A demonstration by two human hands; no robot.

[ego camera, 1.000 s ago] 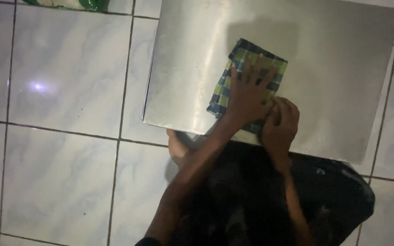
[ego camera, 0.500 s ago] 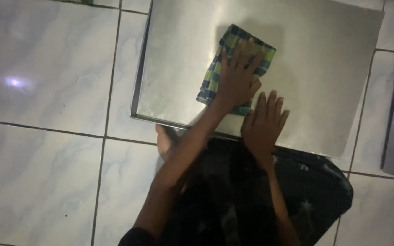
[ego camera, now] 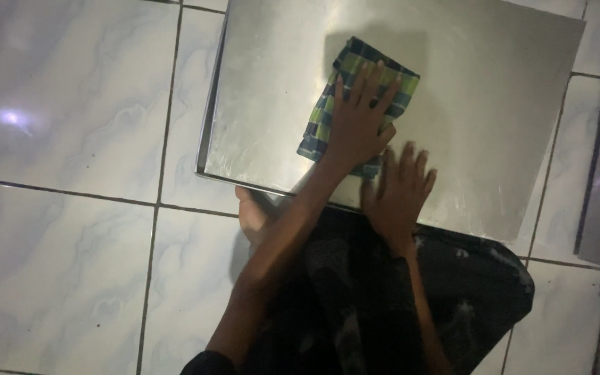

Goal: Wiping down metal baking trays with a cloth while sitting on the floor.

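- the left hand (ego camera: 359, 121) lies flat on a folded checked cloth (ego camera: 347, 94) of blue, green and yellow, fingers spread open and pressing down, not curled around it.
- the cloth sits on a large shiny metal tray (ego camera: 480, 104) that rests on the tiled floor (ego camera: 71, 139), about the middle of the tray and towards its near edge.
- the right hand (ego camera: 398, 194) rests palm down on bare metal just right of and nearer than the cloth, fingers open and splayed, holding nothing; it lies at the tray's near edge.
- compared with a second ago, the right hand has come off the cloth: then it was bunched against the left hand over the cloth's near corner, and now it lies apart on the metal.
- the left hand remains on top of the cloth, and the cloth still lies in much the same part of the tray.
- a bare foot (ego camera: 255, 215) shows under the tray's near left edge, beside the left forearm.
- dark patterned clothing (ego camera: 467, 298) covers the person's lap near the tray's near edge.
- a pale light glare (ego camera: 10, 117) shows on the floor tile at far left.
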